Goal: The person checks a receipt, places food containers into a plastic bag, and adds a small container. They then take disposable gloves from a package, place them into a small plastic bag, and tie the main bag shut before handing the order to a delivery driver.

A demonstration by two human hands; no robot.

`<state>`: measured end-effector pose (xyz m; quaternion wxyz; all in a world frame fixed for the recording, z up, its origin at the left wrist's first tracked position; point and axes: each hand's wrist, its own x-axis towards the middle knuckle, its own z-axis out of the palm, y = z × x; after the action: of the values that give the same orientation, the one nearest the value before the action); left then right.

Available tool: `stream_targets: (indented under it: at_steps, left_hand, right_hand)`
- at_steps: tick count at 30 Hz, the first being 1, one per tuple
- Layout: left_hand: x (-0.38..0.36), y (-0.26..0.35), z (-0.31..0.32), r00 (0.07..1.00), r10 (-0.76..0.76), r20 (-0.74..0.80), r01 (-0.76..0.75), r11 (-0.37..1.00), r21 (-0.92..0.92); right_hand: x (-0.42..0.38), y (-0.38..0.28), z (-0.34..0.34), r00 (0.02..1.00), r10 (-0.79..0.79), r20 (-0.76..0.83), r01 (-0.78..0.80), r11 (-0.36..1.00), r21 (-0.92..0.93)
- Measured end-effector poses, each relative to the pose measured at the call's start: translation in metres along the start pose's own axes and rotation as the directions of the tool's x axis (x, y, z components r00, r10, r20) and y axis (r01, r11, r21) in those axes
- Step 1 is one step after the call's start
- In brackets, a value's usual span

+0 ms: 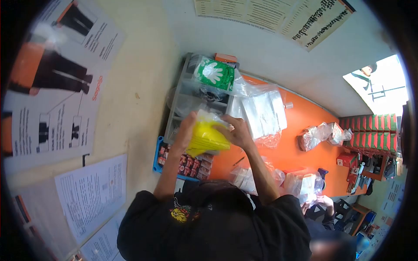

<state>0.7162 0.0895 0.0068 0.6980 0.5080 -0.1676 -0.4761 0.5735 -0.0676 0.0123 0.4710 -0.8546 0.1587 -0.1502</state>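
Between my two hands is a yellow stack of thin packets or sheets (207, 138), with clear plastic at its upper end. My left hand (187, 126) is closed on the left side of the stack. On the upper right side, my right hand (238, 132) grips it with bent fingers; its exact contents are hard to make out. The stack is held over the front of a grey compartment tray (175, 111). Just below it, a blue crate (156, 161) holds several small red-and-dark packets (187, 165).
A green glove packet (214, 74) lies on the tray. Clear plastic bags (261, 111) rest on the orange table (311, 117). Wrapped bundles (324, 134) and stacked red-green boxes (368, 132) stand farther right. Another person's hand (323, 201) is near a bagged item (300, 182).
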Motion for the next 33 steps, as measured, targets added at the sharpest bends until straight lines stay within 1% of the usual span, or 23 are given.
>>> stream_targets:
  at_steps: [1,2,4,5,7,9,11,12,14,17,18,21,24,25,27,28,30,31,32,33]
  left_hand:
    - [-0.013,-0.001,0.004,1.0,-0.001,0.016,0.002,0.999,-0.039]
    - [-0.021,-0.017,-0.004,0.998,-0.016,0.056,0.011,0.995,0.097]
    - [-0.038,-0.014,0.002,0.993,0.009,0.122,-0.051,0.935,0.351]
    - [-0.045,-0.011,0.005,0.988,0.01,0.156,-0.083,0.879,0.469]
    - [-0.056,-0.007,0.007,0.986,-0.025,0.164,-0.04,0.924,0.381]
    - [-0.061,0.001,0.011,0.978,-0.051,0.202,-0.019,0.944,0.329]
    - [-0.065,0.01,0.01,0.965,-0.063,0.255,-0.018,0.952,0.304]
    - [-0.067,0.01,0.01,0.961,-0.038,0.273,-0.054,0.946,0.32]
    - [-0.076,0.014,0.014,0.953,-0.003,0.303,-0.078,0.964,0.255]
    - [-0.086,0.02,0.016,0.94,0.002,0.34,-0.061,0.985,0.164]
    - [-0.089,0.021,0.017,0.935,-0.005,0.353,-0.045,0.99,0.133]
    - [-0.099,0.024,0.023,0.951,-0.014,0.308,-0.07,0.963,0.259]
    - [-0.114,0.033,0.028,0.927,-0.021,0.375,-0.087,0.96,0.267]
    - [-0.118,0.038,0.031,0.89,-0.024,0.456,-0.139,0.937,0.32]
    - [-0.123,0.046,0.038,0.799,-0.048,0.599,-0.251,0.879,0.405]
    - [-0.125,0.046,0.043,0.817,-0.069,0.573,-0.234,0.868,0.438]
    - [-0.129,0.044,0.058,0.848,-0.106,0.519,-0.202,0.841,0.501]
    - [-0.135,0.043,0.063,0.843,-0.038,0.537,-0.271,0.833,0.483]
    - [-0.142,0.042,0.068,0.831,0.03,0.556,-0.338,0.82,0.462]
    - [-0.15,0.04,0.072,0.814,0.093,0.573,-0.402,0.803,0.44]
  right_hand:
    - [-0.012,-0.006,0.005,0.995,0.086,-0.049,-0.083,0.995,0.054]
    - [-0.021,-0.011,0.009,0.98,0.173,-0.094,-0.163,0.98,0.11]
    - [-0.04,0.009,0.021,0.941,0.183,-0.284,-0.136,0.975,0.177]
    - [-0.049,0.016,0.024,0.907,0.193,-0.375,-0.12,0.97,0.21]
    - [-0.061,-0.021,0.007,0.868,0.319,-0.382,-0.178,0.916,0.359]
    - [-0.074,-0.032,-0.007,0.847,0.38,-0.372,-0.217,0.885,0.412]
    - [-0.085,-0.054,-0.019,0.878,0.288,-0.382,-0.029,0.829,0.558]
    - [-0.091,-0.066,-0.027,0.895,0.24,-0.377,-0.02,0.864,0.503]
    - [-0.106,-0.089,-0.039,0.926,0.15,-0.347,-0.002,0.92,0.392]
    - [-0.124,-0.099,-0.047,0.946,0.106,-0.307,0.027,0.916,0.399]
    - [-0.13,-0.095,-0.046,0.94,0.149,-0.306,-0.021,0.923,0.385]
    - [-0.141,-0.106,-0.045,0.916,0.132,-0.38,0.004,0.942,0.336]
    - [-0.15,-0.115,-0.039,0.887,0.125,-0.444,-0.02,0.972,0.233]
    - [-0.154,-0.117,-0.037,0.88,0.123,-0.458,-0.029,0.978,0.206]
    - [-0.158,-0.121,-0.033,0.886,0.02,-0.463,0.033,0.994,0.105]
    - [-0.159,-0.123,-0.031,0.888,-0.031,-0.458,0.064,0.996,0.057]
    - [-0.16,-0.121,-0.036,0.852,-0.211,-0.48,0.192,0.977,-0.088]
    - [-0.16,-0.122,-0.038,0.822,-0.3,-0.484,0.253,0.954,-0.161]
    - [-0.165,-0.133,-0.039,0.827,-0.264,-0.496,0.177,0.96,-0.215]
    - [-0.168,-0.138,-0.041,0.811,-0.317,-0.491,0.184,0.936,-0.302]
